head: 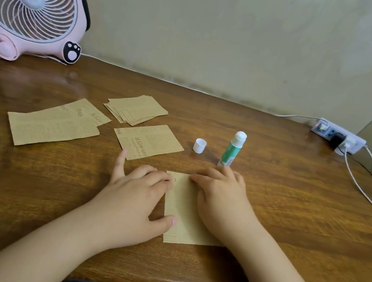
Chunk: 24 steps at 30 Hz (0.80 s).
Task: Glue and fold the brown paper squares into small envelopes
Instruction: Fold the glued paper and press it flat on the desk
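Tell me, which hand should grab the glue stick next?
Probably the right hand. The uncapped glue stick stands just beyond its fingertips, while the left hand is farther away and can keep pressing the folded paper down.

Wooden table (288,233), dark grain. On it: folded brown paper (182,214) near centre; three printed sheets (53,127) (148,141) (86,110) and a paper stack (136,108) farther left; white cap (199,145); upright glue stick (232,149); pink fan (30,1) far left; power strip (338,136) far right
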### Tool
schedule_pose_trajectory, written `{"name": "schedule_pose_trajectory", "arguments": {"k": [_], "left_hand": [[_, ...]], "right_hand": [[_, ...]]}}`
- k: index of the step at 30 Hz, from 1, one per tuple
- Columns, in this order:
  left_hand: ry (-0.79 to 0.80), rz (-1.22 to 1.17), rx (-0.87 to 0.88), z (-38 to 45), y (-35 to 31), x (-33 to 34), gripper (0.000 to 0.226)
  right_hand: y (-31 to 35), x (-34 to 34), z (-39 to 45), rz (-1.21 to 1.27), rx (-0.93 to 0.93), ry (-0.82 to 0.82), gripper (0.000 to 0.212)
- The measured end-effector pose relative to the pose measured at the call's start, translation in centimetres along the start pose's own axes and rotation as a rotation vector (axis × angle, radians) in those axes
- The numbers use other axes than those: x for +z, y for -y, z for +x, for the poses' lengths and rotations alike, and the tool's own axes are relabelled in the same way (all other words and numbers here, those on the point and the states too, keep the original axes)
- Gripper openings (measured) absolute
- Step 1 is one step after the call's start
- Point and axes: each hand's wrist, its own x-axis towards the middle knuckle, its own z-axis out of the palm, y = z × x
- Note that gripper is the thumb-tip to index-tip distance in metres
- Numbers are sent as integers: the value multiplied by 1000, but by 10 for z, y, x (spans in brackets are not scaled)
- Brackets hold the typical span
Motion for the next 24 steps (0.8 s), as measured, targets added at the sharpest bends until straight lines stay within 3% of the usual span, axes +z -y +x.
{"name": "schedule_pose_trajectory", "arguments": {"k": [3, 6, 10, 14, 16, 19, 24], "left_hand": [[-7, -22, -15, 0, 0, -1, 96], [-8, -11, -14, -2, 1, 0, 95], [-9, 2, -25, -2, -1, -1, 97], [-87, 98, -46, -10, -14, -3, 97], [-110, 73, -103, -16, -26, -3, 87], [-296, 17, -51, -21, -40, 8, 59], [-329, -65, -36, -14, -25, 4, 38]], "right_hand": [[17, 3, 4, 39, -72, 78, 75], [7, 1, -1, -21, -30, 20, 63], [-22, -8, -10, -94, 123, 73, 46], [-15, -17, -23, 27, 90, 36, 51], [-4, -18, -30, 121, 14, 19, 51], [10, -16, -30, 218, -62, 23, 53], [16, -5, -8, 299, -127, 74, 52]]}}
